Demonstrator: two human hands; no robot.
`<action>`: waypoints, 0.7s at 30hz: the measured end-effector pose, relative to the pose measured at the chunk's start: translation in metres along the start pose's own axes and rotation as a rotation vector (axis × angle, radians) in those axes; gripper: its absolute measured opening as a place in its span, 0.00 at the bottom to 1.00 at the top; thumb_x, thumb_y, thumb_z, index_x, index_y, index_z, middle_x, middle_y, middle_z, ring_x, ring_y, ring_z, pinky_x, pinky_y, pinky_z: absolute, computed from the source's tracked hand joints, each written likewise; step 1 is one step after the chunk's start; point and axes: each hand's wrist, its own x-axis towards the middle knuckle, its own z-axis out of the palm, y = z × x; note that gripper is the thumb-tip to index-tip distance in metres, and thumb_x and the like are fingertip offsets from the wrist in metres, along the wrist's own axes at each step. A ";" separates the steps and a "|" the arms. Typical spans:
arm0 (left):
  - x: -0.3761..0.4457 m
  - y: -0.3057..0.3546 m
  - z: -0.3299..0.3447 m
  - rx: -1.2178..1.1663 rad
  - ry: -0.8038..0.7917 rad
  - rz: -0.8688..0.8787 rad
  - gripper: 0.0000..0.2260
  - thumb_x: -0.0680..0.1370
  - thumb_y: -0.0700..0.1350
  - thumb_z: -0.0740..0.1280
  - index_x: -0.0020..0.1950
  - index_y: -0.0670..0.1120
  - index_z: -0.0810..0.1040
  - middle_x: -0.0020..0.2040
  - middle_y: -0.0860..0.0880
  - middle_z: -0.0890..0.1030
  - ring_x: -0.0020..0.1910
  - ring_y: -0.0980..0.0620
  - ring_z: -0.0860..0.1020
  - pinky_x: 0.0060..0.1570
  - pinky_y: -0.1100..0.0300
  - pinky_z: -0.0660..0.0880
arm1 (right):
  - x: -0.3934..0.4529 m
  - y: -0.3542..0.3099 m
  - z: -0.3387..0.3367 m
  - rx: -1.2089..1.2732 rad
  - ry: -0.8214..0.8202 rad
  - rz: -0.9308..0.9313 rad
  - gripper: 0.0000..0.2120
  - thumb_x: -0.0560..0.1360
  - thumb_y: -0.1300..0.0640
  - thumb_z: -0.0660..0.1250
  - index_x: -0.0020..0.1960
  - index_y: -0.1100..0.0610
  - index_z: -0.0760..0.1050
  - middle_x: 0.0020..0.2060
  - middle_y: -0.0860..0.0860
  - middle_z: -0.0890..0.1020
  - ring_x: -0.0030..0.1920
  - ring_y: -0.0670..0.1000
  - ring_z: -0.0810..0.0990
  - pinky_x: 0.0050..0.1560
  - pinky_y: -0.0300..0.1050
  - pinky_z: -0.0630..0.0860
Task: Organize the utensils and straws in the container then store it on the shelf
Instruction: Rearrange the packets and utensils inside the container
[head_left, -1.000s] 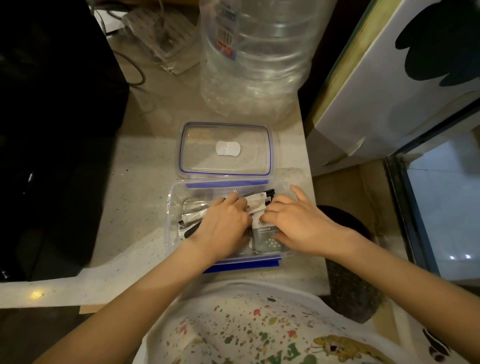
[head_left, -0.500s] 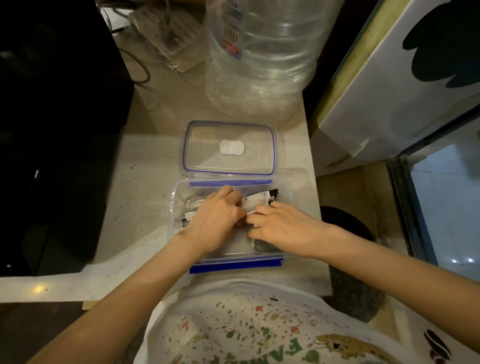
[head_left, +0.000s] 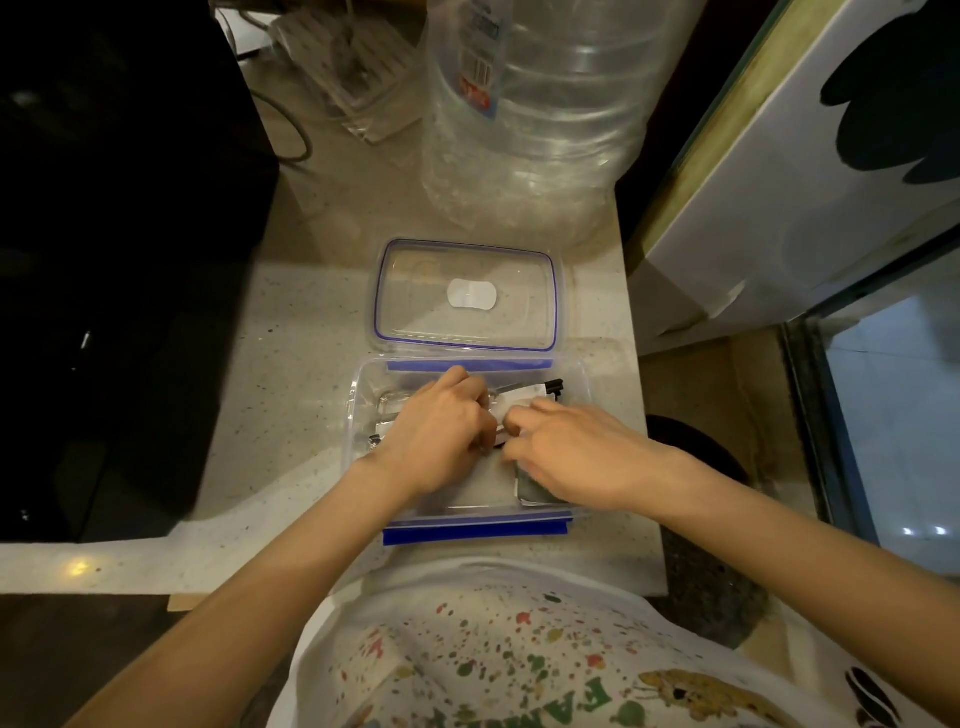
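Head view, from near to far: a speckled shirt (head_left: 519, 660) fills the bottom edge, cut off; both hands reach into the clear container (head_left: 363, 415) on the counter (head_left: 291, 332); left hand (head_left: 441, 436) is curled over wrapped utensils (head_left: 524, 389), right hand (head_left: 566, 452) bent beside it at 3 o'clock; I cannot tell what either grips, fingers hide it; lid (head_left: 467, 296) lies at 12 o'clock; big water jug (head_left: 535, 104) beyond, top cut off.

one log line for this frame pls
phase: arranging | left hand: in container, on packets | right hand: same | lid: off, behind
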 end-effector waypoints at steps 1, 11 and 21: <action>0.000 0.000 0.000 -0.001 0.000 0.002 0.06 0.74 0.46 0.67 0.48 0.49 0.82 0.50 0.47 0.77 0.52 0.49 0.70 0.44 0.57 0.71 | 0.001 -0.002 0.002 -0.033 -0.002 0.009 0.12 0.78 0.55 0.58 0.59 0.53 0.74 0.54 0.51 0.73 0.53 0.51 0.68 0.41 0.43 0.65; 0.000 -0.001 0.001 -0.023 0.036 0.015 0.07 0.74 0.45 0.66 0.44 0.46 0.83 0.47 0.46 0.77 0.49 0.48 0.70 0.38 0.58 0.67 | 0.005 -0.009 -0.011 0.046 -0.120 0.019 0.10 0.78 0.54 0.60 0.53 0.54 0.78 0.52 0.51 0.74 0.51 0.51 0.69 0.49 0.51 0.74; -0.002 0.000 0.000 -0.022 0.036 0.004 0.05 0.73 0.44 0.67 0.46 0.48 0.82 0.49 0.48 0.77 0.51 0.50 0.70 0.42 0.57 0.71 | 0.007 -0.006 -0.007 0.151 -0.030 0.345 0.06 0.77 0.60 0.61 0.48 0.61 0.76 0.45 0.57 0.80 0.40 0.52 0.78 0.37 0.42 0.72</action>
